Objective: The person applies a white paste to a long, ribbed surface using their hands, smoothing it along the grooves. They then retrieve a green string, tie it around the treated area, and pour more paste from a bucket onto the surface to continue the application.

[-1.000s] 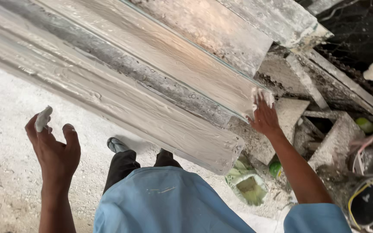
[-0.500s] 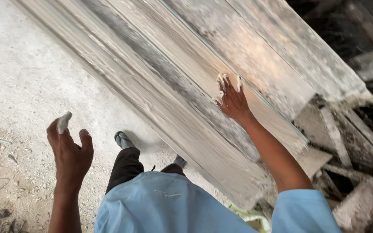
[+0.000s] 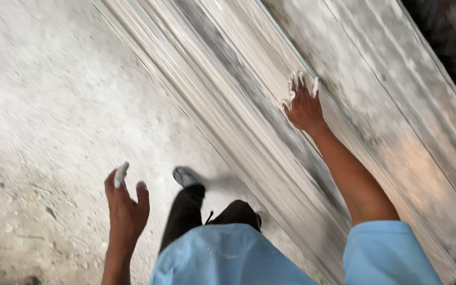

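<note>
The right hand (image 3: 303, 105) lies flat and open, plaster-white fingertips (image 3: 293, 80) spread, on the long moulded plaster cornice length (image 3: 228, 105) that slants across the view beside the dusty floor (image 3: 54, 105). The left hand (image 3: 125, 208) hangs loose and open at the person's side, holding nothing, white paste on one fingertip. The frame is blurred, so the surface detail is hard to read. Best, it seems, to keep that palm light and even along the ridge, feet (image 3: 186, 177) clear of the edge.

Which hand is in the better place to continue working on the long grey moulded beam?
Probably the right hand: it lies flat on the long grey moulded beam, fingers spread. The left hand hangs over the floor, away from it.
</note>
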